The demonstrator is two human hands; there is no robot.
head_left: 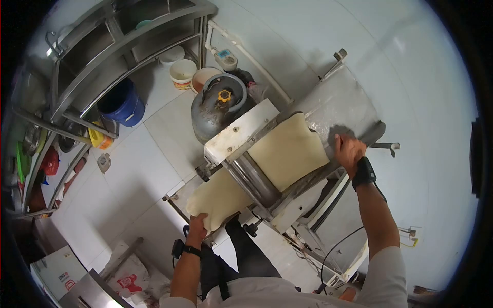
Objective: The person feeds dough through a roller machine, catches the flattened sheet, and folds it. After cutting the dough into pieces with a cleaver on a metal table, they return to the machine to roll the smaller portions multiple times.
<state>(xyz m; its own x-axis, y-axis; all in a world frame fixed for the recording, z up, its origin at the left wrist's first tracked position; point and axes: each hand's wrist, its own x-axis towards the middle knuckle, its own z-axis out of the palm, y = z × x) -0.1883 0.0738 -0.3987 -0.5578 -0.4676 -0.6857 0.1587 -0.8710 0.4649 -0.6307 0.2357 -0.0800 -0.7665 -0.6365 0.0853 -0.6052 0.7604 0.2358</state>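
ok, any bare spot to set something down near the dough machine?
Bare patches: the floured conveyor beyond the dough sheet, and floor tiles between machine and shelving. Crowded: gas cylinder and buckets behind the roller.

The person wore a white short-sleeved top, its sleeves ending above the elbows and leaving both forearms bare. A black wristband sat on the left hand's [197,226] wrist, and a broader black strap wrapped the wrist of the right hand [349,150]. Dark trousers and a dark apron strap showed below the dough sheeter [257,169].
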